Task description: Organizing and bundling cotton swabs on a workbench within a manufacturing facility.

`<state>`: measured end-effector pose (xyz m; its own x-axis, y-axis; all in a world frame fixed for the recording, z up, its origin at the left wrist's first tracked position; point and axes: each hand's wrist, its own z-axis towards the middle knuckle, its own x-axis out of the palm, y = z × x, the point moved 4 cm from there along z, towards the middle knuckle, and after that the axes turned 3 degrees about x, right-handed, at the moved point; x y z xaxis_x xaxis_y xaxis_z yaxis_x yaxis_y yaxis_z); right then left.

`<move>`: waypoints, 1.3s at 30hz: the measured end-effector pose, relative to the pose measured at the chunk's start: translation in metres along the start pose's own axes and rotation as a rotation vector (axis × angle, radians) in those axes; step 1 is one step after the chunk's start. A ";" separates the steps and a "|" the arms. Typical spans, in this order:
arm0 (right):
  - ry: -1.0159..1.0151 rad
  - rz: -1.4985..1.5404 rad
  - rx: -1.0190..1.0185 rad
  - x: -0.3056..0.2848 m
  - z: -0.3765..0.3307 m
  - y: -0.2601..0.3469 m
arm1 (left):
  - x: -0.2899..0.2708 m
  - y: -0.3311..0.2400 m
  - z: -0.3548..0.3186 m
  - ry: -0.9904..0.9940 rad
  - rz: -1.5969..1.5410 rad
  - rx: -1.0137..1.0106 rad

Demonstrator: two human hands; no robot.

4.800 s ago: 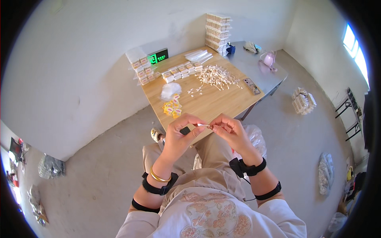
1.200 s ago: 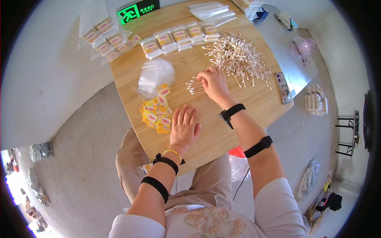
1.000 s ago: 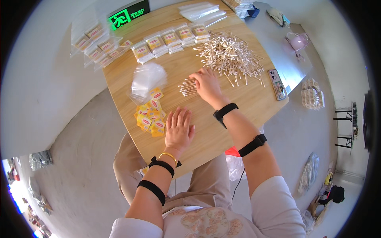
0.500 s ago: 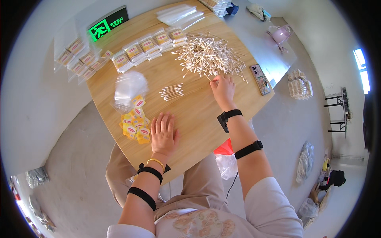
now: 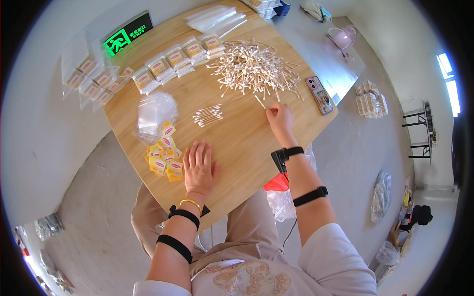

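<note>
A large heap of loose cotton swabs [image 5: 254, 68] lies at the far middle of the wooden table. Just on the near side of it, my right hand [image 5: 280, 120] is closed in a pinch, with a cotton swab [image 5: 260, 102] sticking out from the fingertips. A small, roughly aligned row of cotton swabs [image 5: 208, 116] lies by itself left of that hand. My left hand [image 5: 199, 167] rests flat on the table near the front edge, fingers stretched out and holding nothing. Beside its fingers is a loose pile of yellow and white cards [image 5: 165, 157].
Clear plastic bags [image 5: 156, 114] lie behind the cards. Filled swab packs [image 5: 177, 57] stand in a row toward the back, with more bagged packs [image 5: 89, 79] at the left edge. Flat plastic sleeves [image 5: 212, 19] lie at the far edge. A phone [image 5: 320, 95] lies on the right.
My right hand has drawn back slightly from the heap, and the pinched swab now shows clear of it. My left hand stays flat on the table. The whole view has shifted a little.
</note>
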<state>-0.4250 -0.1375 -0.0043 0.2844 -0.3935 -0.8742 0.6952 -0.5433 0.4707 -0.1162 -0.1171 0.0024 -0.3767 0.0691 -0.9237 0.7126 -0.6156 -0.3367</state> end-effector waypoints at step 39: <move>0.215 -0.240 -0.347 -0.006 -0.121 0.022 | 0.019 0.020 0.102 0.150 0.258 0.099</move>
<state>-0.3317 -0.0579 -0.0032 0.1933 -0.1050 -0.9755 0.9272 -0.3057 0.2166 -0.1692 -0.2081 -0.0034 -0.0943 0.0107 -0.9955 0.7093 -0.7009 -0.0747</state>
